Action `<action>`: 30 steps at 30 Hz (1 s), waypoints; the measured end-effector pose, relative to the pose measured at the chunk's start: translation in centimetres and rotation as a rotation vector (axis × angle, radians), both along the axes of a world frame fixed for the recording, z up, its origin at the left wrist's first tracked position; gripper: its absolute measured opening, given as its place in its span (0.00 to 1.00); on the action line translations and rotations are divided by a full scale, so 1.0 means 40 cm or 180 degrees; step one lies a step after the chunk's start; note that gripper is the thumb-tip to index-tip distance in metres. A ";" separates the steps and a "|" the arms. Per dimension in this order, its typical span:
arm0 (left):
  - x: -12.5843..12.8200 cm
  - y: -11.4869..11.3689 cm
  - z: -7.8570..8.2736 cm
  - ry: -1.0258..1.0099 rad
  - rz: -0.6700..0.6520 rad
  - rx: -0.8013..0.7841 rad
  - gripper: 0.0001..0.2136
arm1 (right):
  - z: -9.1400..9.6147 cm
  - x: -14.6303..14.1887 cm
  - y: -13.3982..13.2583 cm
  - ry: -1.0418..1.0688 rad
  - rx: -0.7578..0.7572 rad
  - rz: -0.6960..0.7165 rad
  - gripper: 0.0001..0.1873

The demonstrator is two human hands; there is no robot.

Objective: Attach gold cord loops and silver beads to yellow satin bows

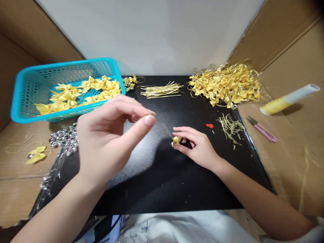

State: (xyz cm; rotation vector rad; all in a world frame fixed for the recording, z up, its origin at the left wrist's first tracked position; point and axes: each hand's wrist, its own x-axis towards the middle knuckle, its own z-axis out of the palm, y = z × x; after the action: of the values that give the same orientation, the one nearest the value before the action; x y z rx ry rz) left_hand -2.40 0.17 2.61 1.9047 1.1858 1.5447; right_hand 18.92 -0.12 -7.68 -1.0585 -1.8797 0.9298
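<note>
My left hand (101, 138) is raised over the table, thumb and fingertips pinched on one end of a thin, pale cord (167, 131). That cord runs down to the right, to a small yellow ribbon bow (177, 139). Low over the black tabletop, my right hand (199, 145) grips the bow between thumb and fingers. A silver bell (172, 144) sits at the bow's near-left edge. The fingers partly cover the bow, so how the cord joins it cannot be made out.
Yellow bows lie in a blue basket (19, 98) at the left, near silver bells (66, 139). Gold cord pieces (162, 90) lie behind, finished bows (226, 84) heap at back right. Cord scraps (231, 128), a pink-handled cutter (264, 131) and a tube (290, 99) are right.
</note>
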 end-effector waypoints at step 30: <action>0.039 0.073 -0.248 0.2122 -0.1670 -0.0824 0.08 | 0.139 0.154 0.034 0.2089 -0.0611 -0.0744 0.08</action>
State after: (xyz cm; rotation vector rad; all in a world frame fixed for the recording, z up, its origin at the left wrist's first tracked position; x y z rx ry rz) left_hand -0.85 3.10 -7.29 2.3608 0.9332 0.4688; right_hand 25.08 1.26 -2.14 -0.9089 -1.1237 1.1592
